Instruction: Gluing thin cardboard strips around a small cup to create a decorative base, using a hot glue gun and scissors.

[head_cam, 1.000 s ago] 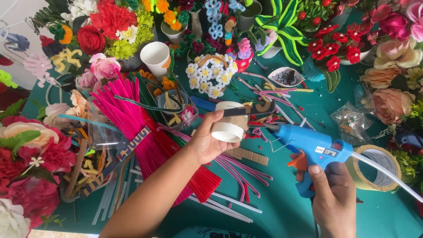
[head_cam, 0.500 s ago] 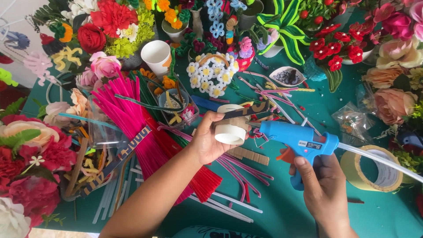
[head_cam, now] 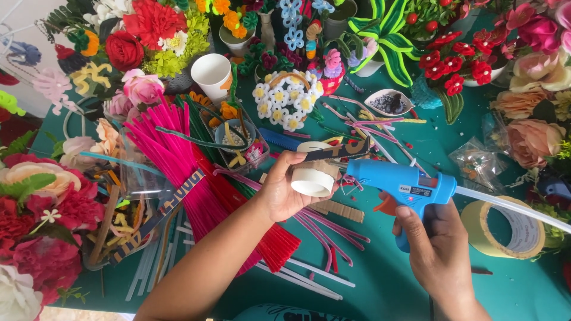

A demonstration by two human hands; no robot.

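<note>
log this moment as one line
left hand: holds white tape roll | right hand: grips blue glue gun, nozzle at roll | teal table

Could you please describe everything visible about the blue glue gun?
The blue glue gun looks plastic, with an orange trigger and a whitish glue stick jutting from its back. It lies roughly level above the teal table. The right hand grips its handle; its nozzle end meets the white tape roll in the left hand.

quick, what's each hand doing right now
Left hand: closed on a white paper cup, held on its side.
Right hand: closed on the blue glue gun, nozzle at the cup.
</note>
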